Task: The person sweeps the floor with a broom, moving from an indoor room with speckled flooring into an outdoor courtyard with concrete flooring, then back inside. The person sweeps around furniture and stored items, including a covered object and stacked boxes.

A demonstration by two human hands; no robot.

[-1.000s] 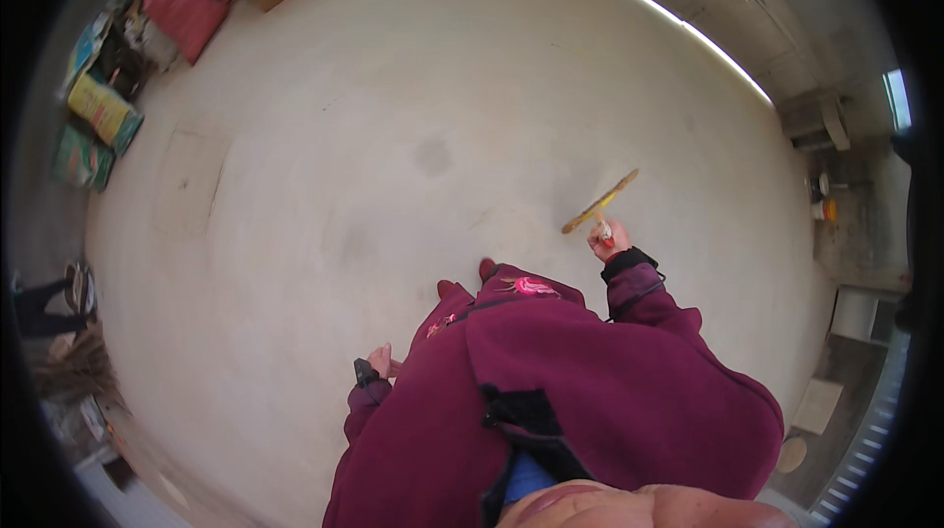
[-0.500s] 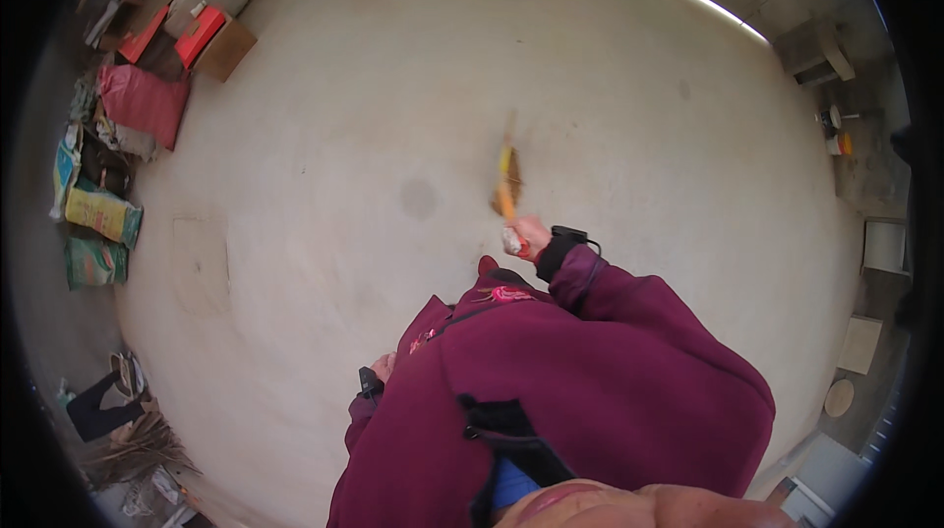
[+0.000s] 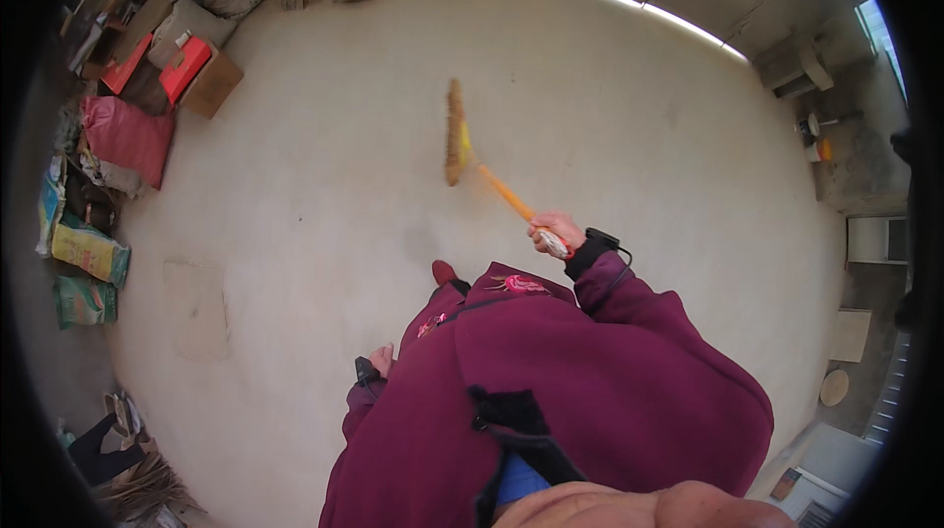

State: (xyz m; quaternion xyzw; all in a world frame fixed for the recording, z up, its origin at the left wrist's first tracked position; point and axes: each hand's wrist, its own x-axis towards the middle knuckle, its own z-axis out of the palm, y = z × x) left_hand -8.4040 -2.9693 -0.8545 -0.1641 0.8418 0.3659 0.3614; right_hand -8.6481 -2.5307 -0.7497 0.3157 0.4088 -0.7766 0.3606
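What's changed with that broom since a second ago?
The broom head swung leftward and now reaches farther ahead of the right hand, which also moved left. Nothing was visibly picked up or let go: that hand still grips the orange handle, and the left hand stays low beside the coat.

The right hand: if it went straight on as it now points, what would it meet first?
Along the orange handle, the right hand would probably meet the brown broom head first; depth is unclear.

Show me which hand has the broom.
The right hand, wrapped around its orange handle; the left hand is beside the purple coat, away from the broom.
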